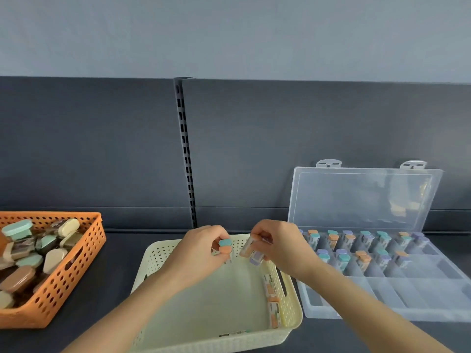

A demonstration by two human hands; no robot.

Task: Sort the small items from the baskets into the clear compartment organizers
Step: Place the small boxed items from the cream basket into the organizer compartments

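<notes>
Organizer [433, 276] looked abt half filled; cream basket [158, 253] nearly out, orange basket [63, 289] full. Left hand [201, 248] & right hand [280, 245] each gripped items [224, 246].

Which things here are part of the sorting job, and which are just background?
Job: left hand, right hand, capped pieces pinched in both hands, cream basket, orange basket, clear organizer.
Background: slotted upright, back panel.
</notes>
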